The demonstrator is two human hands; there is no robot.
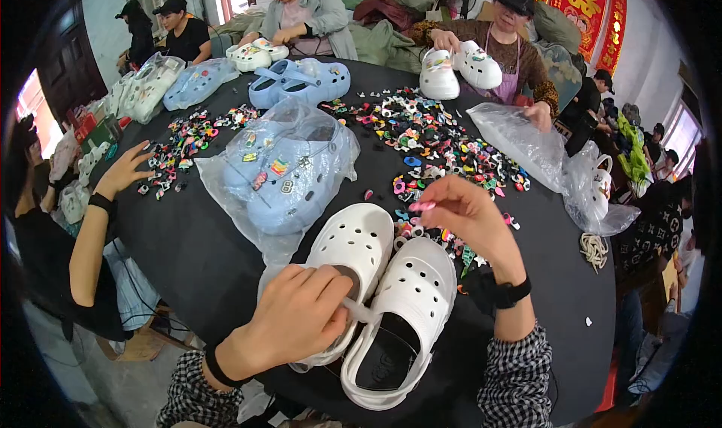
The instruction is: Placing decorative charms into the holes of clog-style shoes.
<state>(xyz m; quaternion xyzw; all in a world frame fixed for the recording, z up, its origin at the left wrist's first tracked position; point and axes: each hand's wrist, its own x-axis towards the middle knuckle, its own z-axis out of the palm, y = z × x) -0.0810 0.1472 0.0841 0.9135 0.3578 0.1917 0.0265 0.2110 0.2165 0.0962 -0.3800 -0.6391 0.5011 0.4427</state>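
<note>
At the near edge of the dark table (188,261), two white shoes (412,289) lie side by side, toes pointing to the far side. The left hand (301,311) rests over the opening of the left shoe, fingers curled; how firmly they grip, I cannot tell. The right hand (470,217), above the table just beyond the right shoe, pinches a pink charm (423,206) between thumb and fingers. A heap of colourful charms (451,138) spreads on the far side, and blue shoes in a clear bag (282,176) lie farther left.
</note>
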